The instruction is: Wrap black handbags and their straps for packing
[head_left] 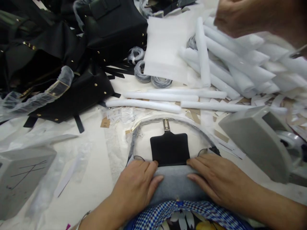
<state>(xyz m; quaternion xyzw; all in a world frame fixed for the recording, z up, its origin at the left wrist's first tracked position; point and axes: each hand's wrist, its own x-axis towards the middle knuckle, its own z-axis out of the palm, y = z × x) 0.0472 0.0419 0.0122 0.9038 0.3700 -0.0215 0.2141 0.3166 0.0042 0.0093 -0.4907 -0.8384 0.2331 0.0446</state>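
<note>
A handbag with a pale grey inside lies in front of me against a checked blue garment. My left hand grips its top edge on the left, thumb inside and fingers over the rim. On the other side my right hand pinches the same edge, fingers mostly closed. Between them a black flap with a gold-coloured clasp lies folded away from me. The bag's handle, wrapped in clear plastic, arches round the flap on the table. The bag's outside is hidden.
Black bags with gold studs crowd the far left. White foam rolls and wrapped coils lie at the back. Grey machine housings flank me. Another person's hand reaches in at top right. Paper scraps litter the table.
</note>
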